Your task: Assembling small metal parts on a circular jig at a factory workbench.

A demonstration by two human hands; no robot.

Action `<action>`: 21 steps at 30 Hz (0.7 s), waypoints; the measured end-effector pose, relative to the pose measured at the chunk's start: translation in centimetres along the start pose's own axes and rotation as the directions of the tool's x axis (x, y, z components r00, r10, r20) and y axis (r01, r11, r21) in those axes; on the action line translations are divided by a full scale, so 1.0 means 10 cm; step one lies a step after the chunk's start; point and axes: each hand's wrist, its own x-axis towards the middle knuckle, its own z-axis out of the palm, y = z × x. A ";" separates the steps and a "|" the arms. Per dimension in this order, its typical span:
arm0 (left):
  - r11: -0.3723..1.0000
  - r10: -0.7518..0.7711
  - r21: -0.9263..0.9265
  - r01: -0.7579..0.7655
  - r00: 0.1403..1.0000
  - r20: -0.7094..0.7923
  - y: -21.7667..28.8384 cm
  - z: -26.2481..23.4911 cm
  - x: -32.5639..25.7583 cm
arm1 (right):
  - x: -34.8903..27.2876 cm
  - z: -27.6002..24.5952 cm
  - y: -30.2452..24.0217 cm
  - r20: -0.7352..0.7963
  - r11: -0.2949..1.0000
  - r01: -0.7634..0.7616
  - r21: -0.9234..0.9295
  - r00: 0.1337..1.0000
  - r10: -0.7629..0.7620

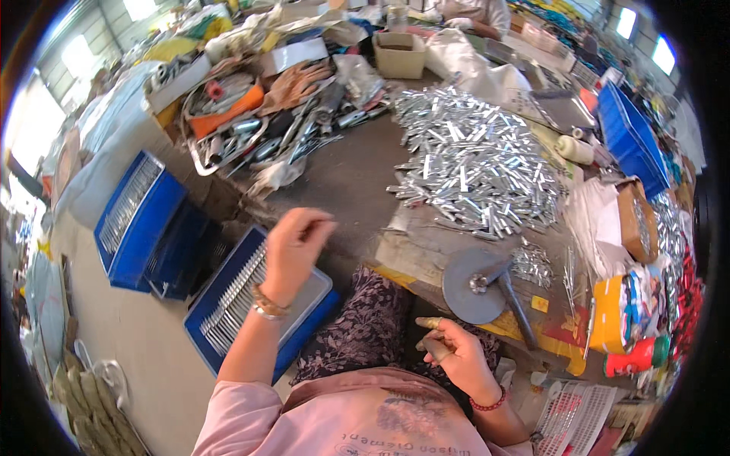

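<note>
My left hand (295, 247) is raised over a blue tray (199, 310) beside my lap, its fingers curled together. Whatever they may hold is hidden. In that tray, slim silvery metal rods (226, 323) lie side by side in a row, next to a pale grey panel (310, 295). My right hand (458, 356) hovers above my lap with coverings on the thumb and forefinger. These two fingers are apart, with nothing visible between them. Ahead of it, at the table edge, stands a round grey metal disc (465, 287) with a dark bar handle (518, 311).
A large heap of shiny metal tubes (479, 163) covers the table's right part, with a smaller pile of metal pieces (532, 264) nearer. Stacked blue trays (144, 228) stand at left. Tools and gloves (296, 85) clutter the back left. Another person (479, 15) sits across.
</note>
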 end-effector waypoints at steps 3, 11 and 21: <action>0.999 0.042 -0.022 -0.039 0.986 0.163 0.32 0.51 0.35 | -0.09 -0.07 -0.13 -0.015 0.998 0.020 -0.055 1.000 -0.021; 0.952 0.053 0.266 -0.151 0.938 0.343 0.34 1.14 0.65 | -0.35 -0.28 -0.15 -0.106 0.989 0.053 -0.136 0.992 -0.068; 0.969 -0.090 0.247 -0.028 0.886 0.455 0.47 0.87 0.65 | -0.46 -0.44 -0.08 -0.149 0.975 0.104 -0.198 0.980 -0.134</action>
